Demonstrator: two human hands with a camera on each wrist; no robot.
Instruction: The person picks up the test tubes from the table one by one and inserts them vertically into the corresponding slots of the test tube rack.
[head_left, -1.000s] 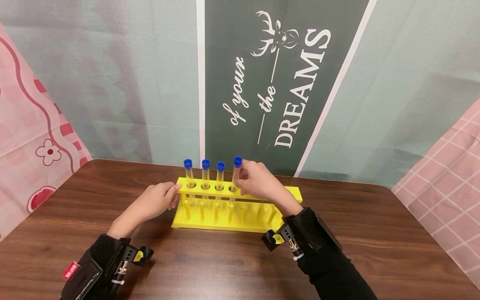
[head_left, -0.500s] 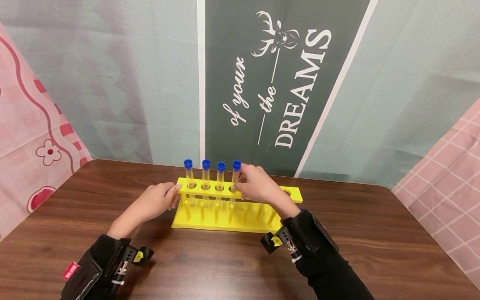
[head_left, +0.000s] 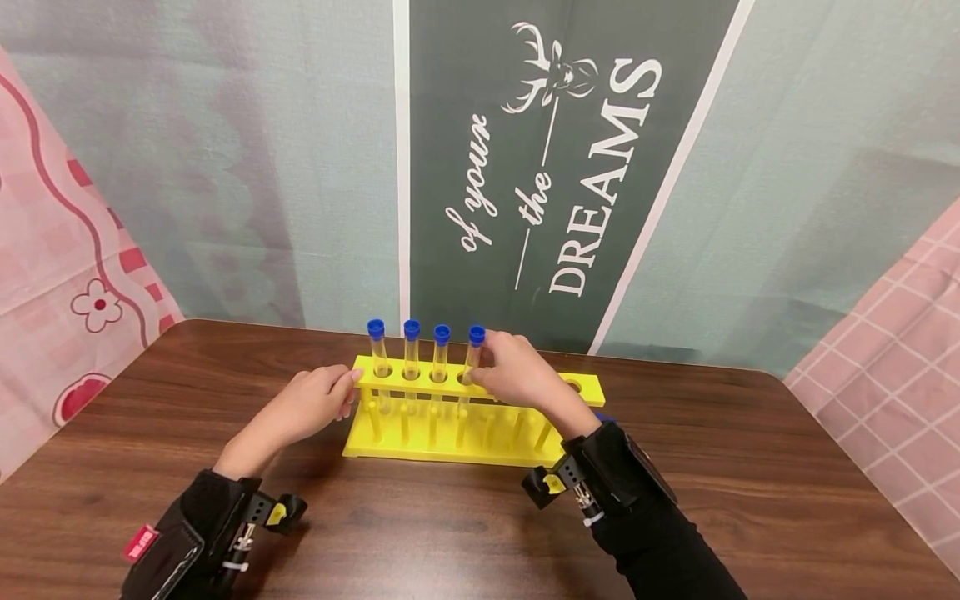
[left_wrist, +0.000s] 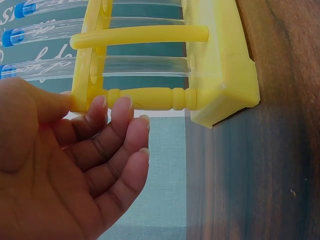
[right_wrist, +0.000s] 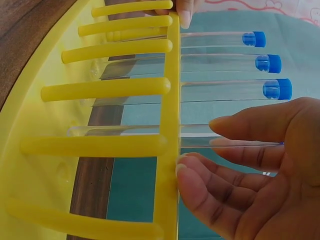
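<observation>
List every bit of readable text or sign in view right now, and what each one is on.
"of your" on the dark green banner behind the table.
"the" on the same banner, along a thin line.
"DREAMS" on the same banner, beneath a white stag-head emblem.
Red tag on the left wrist strap: too small to read.
Yellow test tube rack and blue-capped tubes: no text.

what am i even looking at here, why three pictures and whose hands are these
A person is working with bare hands and wearing three cameras. The wide picture comes from the head; the two close-ups come from cameras strapped to the wrists. On the brown table stands a yellow rack holding four clear tubes with blue caps. The left hand grips the rack's left end, steadying it. The right hand pinches the fourth tube, which sits in its hole.
</observation>
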